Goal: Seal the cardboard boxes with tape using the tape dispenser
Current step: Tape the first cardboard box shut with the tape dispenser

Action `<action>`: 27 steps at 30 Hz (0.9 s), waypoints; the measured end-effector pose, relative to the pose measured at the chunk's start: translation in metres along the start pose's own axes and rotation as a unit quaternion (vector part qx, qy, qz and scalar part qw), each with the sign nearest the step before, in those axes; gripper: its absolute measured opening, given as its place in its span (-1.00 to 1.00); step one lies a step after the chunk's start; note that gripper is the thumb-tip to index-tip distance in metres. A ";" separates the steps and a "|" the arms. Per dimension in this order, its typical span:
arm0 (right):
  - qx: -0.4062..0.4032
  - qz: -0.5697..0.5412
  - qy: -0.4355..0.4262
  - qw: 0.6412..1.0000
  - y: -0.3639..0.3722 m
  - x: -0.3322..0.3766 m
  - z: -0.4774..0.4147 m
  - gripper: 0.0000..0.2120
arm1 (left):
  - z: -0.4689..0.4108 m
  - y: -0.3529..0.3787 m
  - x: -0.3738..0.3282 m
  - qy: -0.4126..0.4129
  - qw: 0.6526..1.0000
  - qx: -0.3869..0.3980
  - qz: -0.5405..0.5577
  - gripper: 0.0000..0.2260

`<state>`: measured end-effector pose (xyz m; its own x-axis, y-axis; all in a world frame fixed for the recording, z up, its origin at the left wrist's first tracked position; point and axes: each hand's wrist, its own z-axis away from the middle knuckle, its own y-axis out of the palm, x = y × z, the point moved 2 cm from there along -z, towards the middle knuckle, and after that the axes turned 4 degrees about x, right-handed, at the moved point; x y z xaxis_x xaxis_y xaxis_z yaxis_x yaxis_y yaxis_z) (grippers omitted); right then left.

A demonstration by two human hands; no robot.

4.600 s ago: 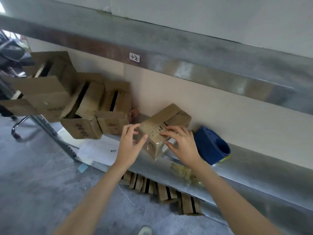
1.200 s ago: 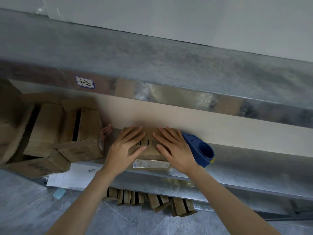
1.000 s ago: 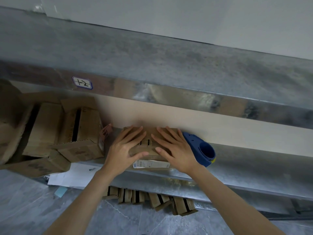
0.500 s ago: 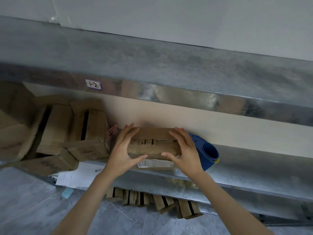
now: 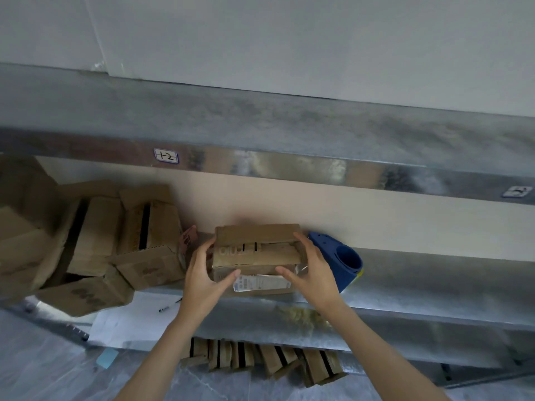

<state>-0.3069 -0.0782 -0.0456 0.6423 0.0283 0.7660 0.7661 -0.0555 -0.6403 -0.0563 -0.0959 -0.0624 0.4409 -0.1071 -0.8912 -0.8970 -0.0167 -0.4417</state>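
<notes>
A second earlier both palms had lain flat on the top flaps of the cardboard box (image 5: pixel 257 256), pressing them down. Now they had slid outward to its two short ends. The left hand (image 5: pixel 202 273) cupped the left end, fingers curled behind it and thumb hooked across the front face. The right hand (image 5: pixel 311 270) mirrored it on the right end, so each hand had a partly closed hold on the box and nothing else. That shift probably meant the flaps were folded shut and the box was being squared up or turned for taping. I could see no strip along the top seam, so the sealing itself looked not yet done. The box sat at the front of the metal shelf (image 5: pixel 419 287), though whether it rested there or was just lifted I could not tell. It was worn, matte brown corrugated card, its flaps meeting unevenly, with a glossy white shipping label (image 5: pixel 260 282) on the front. The tape dispenser (image 5: pixel 338 259), a smooth blue plastic shell with a round hollow, lay untouched just beside the box and behind the right hand. To the left stood more open boxes (image 5: pixel 144 241), soft-edged and creased, beside a sheet of paper (image 5: pixel 130 319). The shelf was dull, mottled galvanised steel, and flattened cartons (image 5: pixel 260 360) lay on the floor below it.
</notes>
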 end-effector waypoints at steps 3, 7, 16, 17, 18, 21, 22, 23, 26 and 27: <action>0.008 -0.007 0.003 1.000 0.001 0.006 0.004 -0.22 | 0.001 -0.001 -0.003 -0.001 1.000 0.000 0.007 -0.26; -0.009 -0.007 0.000 1.000 -0.002 0.017 0.009 -0.25 | 0.002 -0.008 -0.012 0.015 1.000 -0.003 0.001 -0.29; -0.075 0.021 -0.037 0.996 -0.034 0.045 0.013 -0.30 | 0.000 -0.024 -0.056 0.073 0.997 -0.019 -0.017 -0.32; -0.081 0.018 -0.040 0.996 -0.039 0.048 0.014 -0.31 | -0.001 -0.024 -0.062 0.078 0.997 -0.017 -0.017 -0.32; -0.085 0.016 -0.039 0.995 -0.045 0.049 0.015 -0.31 | -0.001 -0.023 -0.069 0.083 0.996 -0.017 -0.017 -0.32; -0.099 0.001 -0.034 0.995 -0.065 0.050 0.020 -0.32 | -0.001 -0.017 -0.090 0.107 0.994 -0.017 -0.019 -0.33; -0.103 -0.005 -0.032 0.994 -0.073 0.048 0.023 -0.33 | 0.000 -0.014 -0.097 0.116 0.993 -0.013 -0.021 -0.34; -0.107 -0.012 -0.029 0.994 -0.081 0.046 0.027 -0.33 | 0.001 -0.009 -0.105 0.125 0.992 -0.006 -0.020 -0.34; -0.133 -0.028 -0.021 0.990 -0.109 0.038 0.040 -0.34 | 0.008 0.009 -0.129 0.139 0.990 0.022 -0.006 -0.34; -0.143 -0.031 -0.019 0.989 -0.119 0.035 0.046 -0.34 | 0.011 0.017 -0.136 0.143 0.989 0.031 -0.002 -0.34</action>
<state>-0.3744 -0.0251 0.0541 0.5985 0.0774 0.7974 0.7694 -0.3329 -0.5452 -0.1308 -0.0709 0.0505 0.4097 -0.3836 -0.8277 -0.8876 0.0418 -0.4587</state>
